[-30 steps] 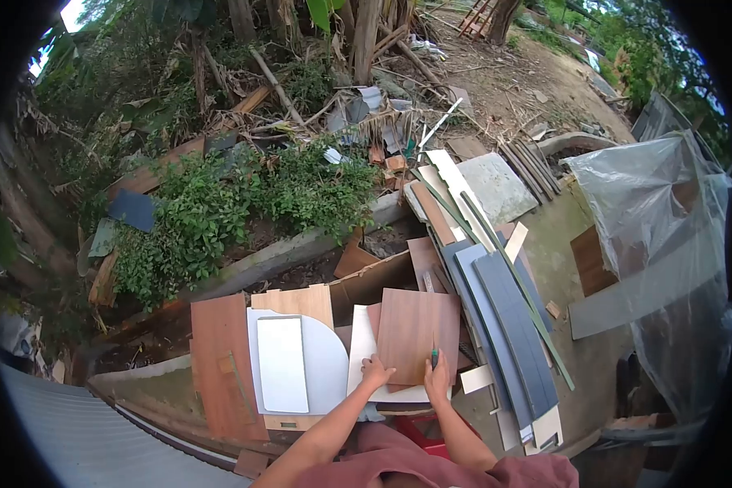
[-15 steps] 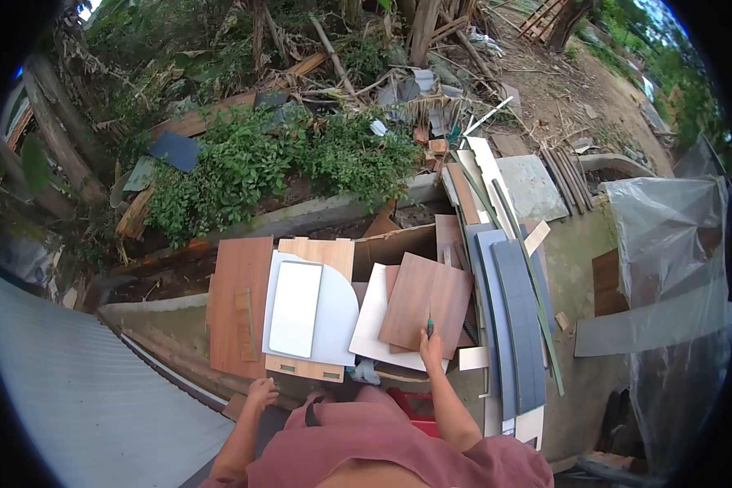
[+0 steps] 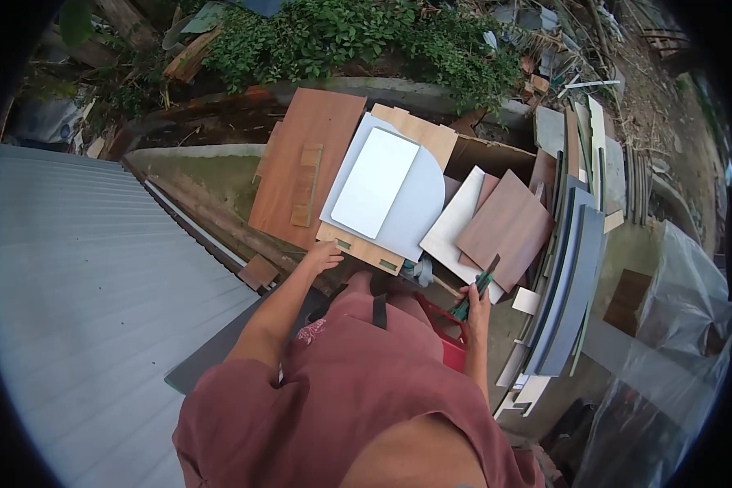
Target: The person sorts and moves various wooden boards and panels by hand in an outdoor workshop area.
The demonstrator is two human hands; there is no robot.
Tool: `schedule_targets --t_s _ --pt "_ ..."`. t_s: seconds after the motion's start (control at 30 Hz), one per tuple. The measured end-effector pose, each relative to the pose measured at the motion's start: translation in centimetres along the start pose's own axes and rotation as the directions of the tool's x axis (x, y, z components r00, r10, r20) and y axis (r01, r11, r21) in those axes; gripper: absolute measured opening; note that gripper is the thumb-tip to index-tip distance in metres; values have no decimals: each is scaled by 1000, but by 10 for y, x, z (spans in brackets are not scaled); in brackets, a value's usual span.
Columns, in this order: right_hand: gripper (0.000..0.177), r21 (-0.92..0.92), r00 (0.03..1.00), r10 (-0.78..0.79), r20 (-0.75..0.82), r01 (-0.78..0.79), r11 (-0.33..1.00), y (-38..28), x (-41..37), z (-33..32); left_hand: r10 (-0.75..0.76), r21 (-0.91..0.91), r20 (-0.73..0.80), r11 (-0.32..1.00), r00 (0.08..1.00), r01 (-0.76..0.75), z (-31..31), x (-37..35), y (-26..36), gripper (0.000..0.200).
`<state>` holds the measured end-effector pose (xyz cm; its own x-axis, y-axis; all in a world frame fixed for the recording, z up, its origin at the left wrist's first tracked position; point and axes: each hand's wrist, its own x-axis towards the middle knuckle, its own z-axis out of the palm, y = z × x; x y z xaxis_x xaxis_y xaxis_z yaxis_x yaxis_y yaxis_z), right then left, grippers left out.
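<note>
My right hand (image 3: 477, 307) is wrapped round a green-handled tool (image 3: 482, 285) with a dark tip, near the lower corner of a square brown wood panel (image 3: 506, 228). My left hand (image 3: 324, 255) is at the lower left edge of a light wood board (image 3: 366, 250) with slots; whether its fingers grip the edge is too small to tell. On that board lie a pale rounded panel (image 3: 419, 198) and a white rectangular panel (image 3: 376, 183). A reddish-brown board (image 3: 289, 175) with a small wood strip (image 3: 307, 185) on it lies to the left.
Long grey and green strips (image 3: 563, 281) are stacked on the right, beside clear plastic sheeting (image 3: 667, 325). A corrugated metal sheet (image 3: 98, 301) covers the left. Something red (image 3: 454, 351) stands by my legs. Bushes (image 3: 317, 41) grow beyond the low wall.
The view has tilted down and turned. My right hand has come back from the brown panel toward my body with the tool. My left hand has moved up to the slotted board's edge.
</note>
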<state>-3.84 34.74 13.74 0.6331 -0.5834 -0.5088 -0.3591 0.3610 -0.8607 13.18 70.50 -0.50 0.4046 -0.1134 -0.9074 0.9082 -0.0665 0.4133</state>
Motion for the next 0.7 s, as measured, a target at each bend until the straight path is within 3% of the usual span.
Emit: schedule_targets --t_s 0.03,0.07,0.1,0.13,0.2,0.23,0.3,0.43,0.53,0.6,0.7 --pt "25 -63 997 53 54 -49 997 11 -11 -3 -7 1 18 1000 1000 7 3 19 -3 57" --pt "24 -126 989 105 103 -92 988 21 -22 -4 183 315 -113 939 977 -140 8 38 -3 65" --pt "22 -181 988 126 87 -109 978 34 -33 -6 406 608 -171 760 898 -227 16 53 2 73" --pt "21 -231 987 147 68 -128 964 44 -43 -6 408 608 -152 757 900 -240 31 44 17 73" --pt "22 -291 987 161 -13 -158 943 43 -68 2 722 953 -57 245 690 -178 67 -2 56 93" --pt "22 -300 990 137 -38 -142 943 47 -79 2 719 952 -32 232 694 -197 74 5 63 93" --pt "21 -313 987 125 -103 -151 938 56 -95 -1 546 863 -153 479 824 -157 86 18 73 109" --pt "21 -326 969 105 -223 -176 929 60 -112 1 473 896 -180 440 862 -55 98 40 73 120" --pt "20 -128 947 121 -299 -166 978 53 -103 24 508 912 -189 408 841 -42 97 37 74 117" --pt "20 -15 967 174 -186 -179 984 51 -82 43 580 897 -206 435 788 -85 84 48 69 112" --pt "17 -80 989 148 -28 -150 985 71 -28 81 622 929 -186 363 760 -71 69 47 71 103"
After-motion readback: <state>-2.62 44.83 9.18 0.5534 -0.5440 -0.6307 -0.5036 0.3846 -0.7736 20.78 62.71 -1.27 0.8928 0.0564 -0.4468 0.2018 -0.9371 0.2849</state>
